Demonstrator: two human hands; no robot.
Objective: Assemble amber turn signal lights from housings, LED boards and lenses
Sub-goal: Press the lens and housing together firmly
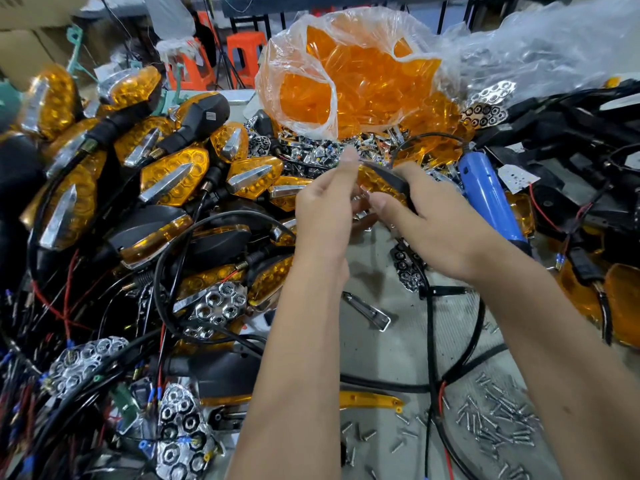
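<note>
We hold one turn signal light up between both hands, just above the middle of the bench and in front of the plastic bag of loose amber lenses. Our right hand is curled round its black housing, and our left hand pinches the amber lens side with thumb and fingers. We judge this to be the lens-fitting step: the amber cover looks seated against the housing, though whether it has fully snapped home is hidden by our fingers. A heap of finished lights lies to the left, chrome reflector pieces are scattered near left, and loose screws sit near right. The blue screwdriver rests just right of our right hand. Next we probably need to press the lens tight all round, then free one hand for a screw and the driver.
</note>
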